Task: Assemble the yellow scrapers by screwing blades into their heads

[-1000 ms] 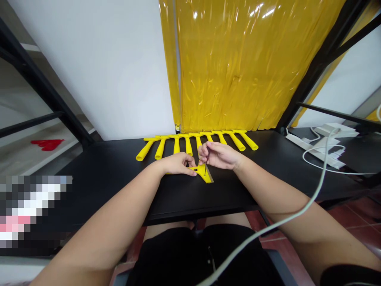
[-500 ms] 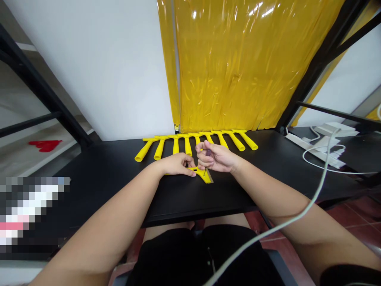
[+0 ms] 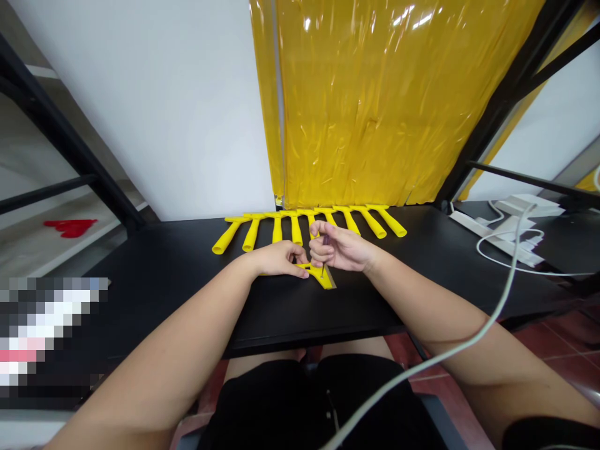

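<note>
A yellow scraper (image 3: 320, 277) with a thin blade along its right edge lies flat on the black table (image 3: 187, 300). My left hand (image 3: 280, 258) is closed around its handle, thumb along the near side. In my right hand (image 3: 341, 247) is a small screwdriver (image 3: 324, 244) with a dark handle, held upright. Its thin shaft reaches down to the scraper's head near the blade; the fingers partly cover the handle. Behind both hands several more yellow scrapers (image 3: 226, 238) lie in a row, handles pointing toward me.
Yellow plastic sheeting (image 3: 375, 125) and a white panel (image 3: 187, 112) rise behind the table. White power strips (image 3: 506, 231) with cables lie at the right. A pale cable (image 3: 450, 359) hangs across my right forearm. Red pieces (image 3: 71, 228) rest on a shelf at left.
The fingers of my right hand have shifted slightly on the screwdriver's handle. My left hand and the scraper stay in place.
</note>
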Tool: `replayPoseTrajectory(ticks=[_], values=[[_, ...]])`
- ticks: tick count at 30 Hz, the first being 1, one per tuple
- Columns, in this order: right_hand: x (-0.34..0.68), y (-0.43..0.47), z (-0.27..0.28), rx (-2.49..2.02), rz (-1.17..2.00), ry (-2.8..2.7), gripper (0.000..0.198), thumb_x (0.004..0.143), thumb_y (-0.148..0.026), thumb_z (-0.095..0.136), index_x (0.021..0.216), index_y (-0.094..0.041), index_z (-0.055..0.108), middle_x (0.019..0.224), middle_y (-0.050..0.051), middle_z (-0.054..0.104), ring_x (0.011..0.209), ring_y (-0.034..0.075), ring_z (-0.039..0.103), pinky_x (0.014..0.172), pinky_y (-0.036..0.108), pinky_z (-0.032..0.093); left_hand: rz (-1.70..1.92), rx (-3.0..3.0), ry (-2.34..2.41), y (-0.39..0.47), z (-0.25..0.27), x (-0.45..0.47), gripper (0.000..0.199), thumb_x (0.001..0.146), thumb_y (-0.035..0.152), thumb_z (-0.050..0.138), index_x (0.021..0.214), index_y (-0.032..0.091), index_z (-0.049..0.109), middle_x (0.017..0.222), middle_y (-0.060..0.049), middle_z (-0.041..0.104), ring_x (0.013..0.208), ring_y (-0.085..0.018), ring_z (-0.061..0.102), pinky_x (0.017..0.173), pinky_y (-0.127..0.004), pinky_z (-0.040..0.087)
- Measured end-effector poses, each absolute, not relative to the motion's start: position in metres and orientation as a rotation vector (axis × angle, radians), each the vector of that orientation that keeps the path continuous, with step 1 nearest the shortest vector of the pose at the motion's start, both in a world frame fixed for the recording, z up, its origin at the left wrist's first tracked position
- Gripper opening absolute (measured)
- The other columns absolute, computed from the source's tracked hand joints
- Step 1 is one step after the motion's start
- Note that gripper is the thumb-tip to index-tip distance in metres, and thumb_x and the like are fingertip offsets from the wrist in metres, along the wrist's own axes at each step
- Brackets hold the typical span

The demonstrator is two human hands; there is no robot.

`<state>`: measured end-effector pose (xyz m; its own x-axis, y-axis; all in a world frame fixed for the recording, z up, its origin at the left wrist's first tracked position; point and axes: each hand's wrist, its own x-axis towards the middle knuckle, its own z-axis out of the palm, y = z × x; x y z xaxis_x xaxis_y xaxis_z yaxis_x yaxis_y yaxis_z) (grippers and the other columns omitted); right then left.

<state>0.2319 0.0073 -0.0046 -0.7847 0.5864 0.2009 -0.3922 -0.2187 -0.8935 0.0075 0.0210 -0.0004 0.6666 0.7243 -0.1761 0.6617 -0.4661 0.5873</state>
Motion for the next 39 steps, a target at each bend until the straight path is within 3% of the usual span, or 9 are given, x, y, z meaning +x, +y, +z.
replayPoseTrajectory(ticks=[5,11,15,18,23,26,31,36,39], values=[[0.238,0.008,-0.002,-0.222,1.918,-1.439,0.037,0.091,-0.045,0.078,0.080,-0.019,0.055,0.090,0.000,0.058,0.080,0.013,0.058,0.078,0.034,0.056,0.146,2.209,1.056,0.021,-0.002,0.008,0.045,0.072,0.057,0.081,0.093,0.018,0.072,0.073,0.003,0.053,0.065,-0.013,0.043,0.064,-0.028,0.032],[0.229,0.005,-0.005,-0.171,2.064,-1.433,0.033,0.100,-0.053,0.063,0.096,-0.020,0.061,0.059,-0.009,0.041,0.054,0.009,0.040,0.069,0.028,0.052,0.116,2.245,1.064,0.019,0.002,0.009,0.049,0.073,0.058,0.079,0.097,0.017,0.074,0.074,0.002,0.053,0.067,-0.014,0.044,0.063,-0.028,0.030],[0.232,0.007,-0.005,-0.176,1.998,-1.379,0.031,0.093,-0.043,0.077,0.090,-0.021,0.054,0.073,-0.006,0.053,0.063,0.009,0.051,0.074,0.031,0.054,0.134,2.229,1.067,0.021,-0.001,0.008,0.047,0.072,0.058,0.079,0.094,0.018,0.072,0.071,0.003,0.052,0.065,-0.013,0.043,0.062,-0.028,0.030],[0.237,0.010,-0.004,-0.242,1.966,-1.419,0.037,0.091,-0.048,0.077,0.084,-0.018,0.057,0.089,0.001,0.061,0.080,0.015,0.061,0.078,0.037,0.058,0.143,2.231,1.072,0.022,-0.003,0.007,0.045,0.072,0.058,0.080,0.093,0.019,0.072,0.070,0.003,0.051,0.064,-0.013,0.044,0.061,-0.028,0.030],[0.229,0.007,-0.004,-0.253,2.051,-1.445,0.037,0.103,-0.055,0.058,0.094,-0.018,0.061,0.059,-0.008,0.040,0.055,0.011,0.043,0.069,0.030,0.052,0.120,2.257,1.051,0.021,0.000,0.008,0.047,0.074,0.057,0.079,0.099,0.018,0.075,0.076,0.001,0.057,0.069,-0.014,0.047,0.063,-0.028,0.032],[0.227,0.004,-0.005,-0.194,2.051,-1.409,0.027,0.101,-0.049,0.065,0.097,-0.023,0.057,0.062,-0.009,0.040,0.055,0.010,0.041,0.069,0.028,0.049,0.120,2.258,1.053,0.021,0.001,0.008,0.049,0.073,0.059,0.079,0.100,0.018,0.075,0.077,0.001,0.056,0.070,-0.015,0.047,0.063,-0.028,0.032],[0.232,0.007,-0.003,-0.216,1.976,-1.395,0.035,0.094,-0.045,0.075,0.081,-0.019,0.054,0.084,0.000,0.058,0.077,0.015,0.057,0.077,0.034,0.053,0.144,2.229,1.060,0.023,-0.003,0.007,0.045,0.072,0.057,0.080,0.092,0.018,0.072,0.073,0.002,0.055,0.066,-0.013,0.045,0.061,-0.028,0.031],[0.226,0.004,-0.004,-0.198,2.057,-1.399,0.034,0.102,-0.053,0.060,0.093,-0.021,0.059,0.062,-0.007,0.043,0.057,0.011,0.043,0.071,0.030,0.050,0.147,2.242,1.050,0.022,-0.002,0.007,0.044,0.072,0.055,0.080,0.093,0.018,0.073,0.074,0.002,0.055,0.066,-0.013,0.045,0.063,-0.028,0.031],[0.226,0.003,-0.005,-0.160,2.056,-1.395,0.030,0.098,-0.050,0.068,0.097,-0.023,0.055,0.063,-0.008,0.044,0.057,0.010,0.044,0.073,0.030,0.051,0.132,2.242,1.054,0.021,-0.001,0.008,0.044,0.072,0.056,0.080,0.093,0.018,0.073,0.071,0.003,0.051,0.064,-0.013,0.043,0.062,-0.028,0.031]])
